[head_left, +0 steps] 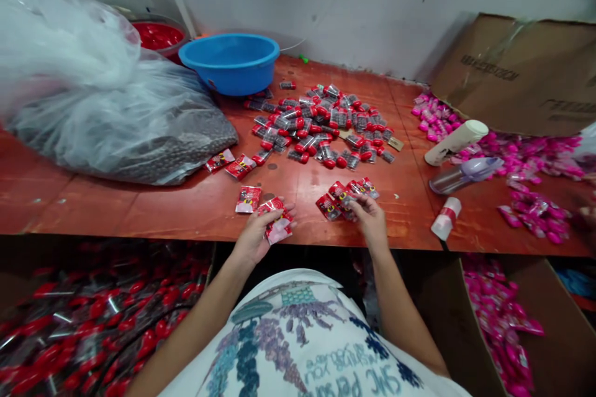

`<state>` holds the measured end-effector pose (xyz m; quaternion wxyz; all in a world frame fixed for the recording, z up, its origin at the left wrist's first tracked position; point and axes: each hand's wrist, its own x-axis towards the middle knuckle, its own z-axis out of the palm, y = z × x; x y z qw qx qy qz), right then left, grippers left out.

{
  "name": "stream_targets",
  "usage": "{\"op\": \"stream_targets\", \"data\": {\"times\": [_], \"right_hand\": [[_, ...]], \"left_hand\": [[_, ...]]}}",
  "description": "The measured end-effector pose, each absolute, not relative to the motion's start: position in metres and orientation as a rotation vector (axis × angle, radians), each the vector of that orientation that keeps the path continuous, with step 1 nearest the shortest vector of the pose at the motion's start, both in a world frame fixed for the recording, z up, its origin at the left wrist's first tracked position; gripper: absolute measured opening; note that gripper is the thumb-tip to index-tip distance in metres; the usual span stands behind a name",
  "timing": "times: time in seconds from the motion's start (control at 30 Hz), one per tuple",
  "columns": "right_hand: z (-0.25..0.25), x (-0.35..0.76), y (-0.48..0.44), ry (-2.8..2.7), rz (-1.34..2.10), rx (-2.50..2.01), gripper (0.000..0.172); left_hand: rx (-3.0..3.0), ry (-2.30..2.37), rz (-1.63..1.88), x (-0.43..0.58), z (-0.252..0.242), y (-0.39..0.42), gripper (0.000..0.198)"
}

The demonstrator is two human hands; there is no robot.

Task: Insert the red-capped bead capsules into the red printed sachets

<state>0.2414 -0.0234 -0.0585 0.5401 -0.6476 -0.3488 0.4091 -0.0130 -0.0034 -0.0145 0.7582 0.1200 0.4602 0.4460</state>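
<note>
My left hand is at the near edge of the red-brown table, its fingers closed on a small red packet. Just left of it lies another red packet. My right hand rests a little to the right, fingers curled over a fanned bunch of red packets. Farther back spreads a heap of small clear tubes with red caps. Three more red packets lie between the heap and a big bag.
A large clear plastic bag of dark beads fills the left. Behind stand a blue basin and a red bowl. Pink packets, a white bottle and cardboard sit right. Boxes of red tubes and pink items are below.
</note>
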Motion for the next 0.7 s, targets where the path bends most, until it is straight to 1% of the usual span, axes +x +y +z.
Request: {"op": "stream_targets", "data": {"times": [0.1, 0.17, 0.2, 0.27, 0.33, 0.4, 0.53, 0.63, 0.7], "right_hand": [[-0.056, 0.253, -0.026, -0.940, 0.690, -1.711, 0.038], [-0.049, 0.241, -0.028, -1.027, 0.520, -1.728, 0.037], [-0.045, 0.229, -0.029, -1.083, 0.524, -1.693, 0.034], [-0.039, 0.200, -0.030, -1.215, 0.697, -1.570, 0.030], [-0.034, 0.171, -0.030, -1.304, 0.903, -1.446, 0.032], [-0.032, 0.151, -0.027, -1.320, 1.001, -1.379, 0.035], [-0.030, 0.140, -0.018, -1.415, 0.991, -1.349, 0.033], [-0.028, 0.145, -0.008, -1.592, 0.975, -1.304, 0.033], [-0.028, 0.154, 0.006, -1.734, 0.963, -1.289, 0.032]], "left_hand": [[0.247, 1.011, 0.964, -0.006, -0.014, -0.004, 0.031], [0.238, 1.016, 0.969, -0.001, -0.015, -0.003, 0.026], [0.238, 1.012, 0.969, 0.002, -0.016, -0.002, 0.024], [0.249, 0.998, 0.971, 0.007, -0.018, -0.001, 0.023], [0.270, 0.977, 0.982, 0.010, -0.019, 0.000, 0.023], [0.291, 0.969, 1.003, 0.009, -0.019, 0.000, 0.023], [0.322, 0.988, 1.066, 0.002, -0.019, -0.001, 0.027], [0.327, 1.021, 1.097, -0.003, -0.020, 0.002, 0.034], [0.319, 1.035, 1.114, -0.005, -0.021, 0.005, 0.035]]}}
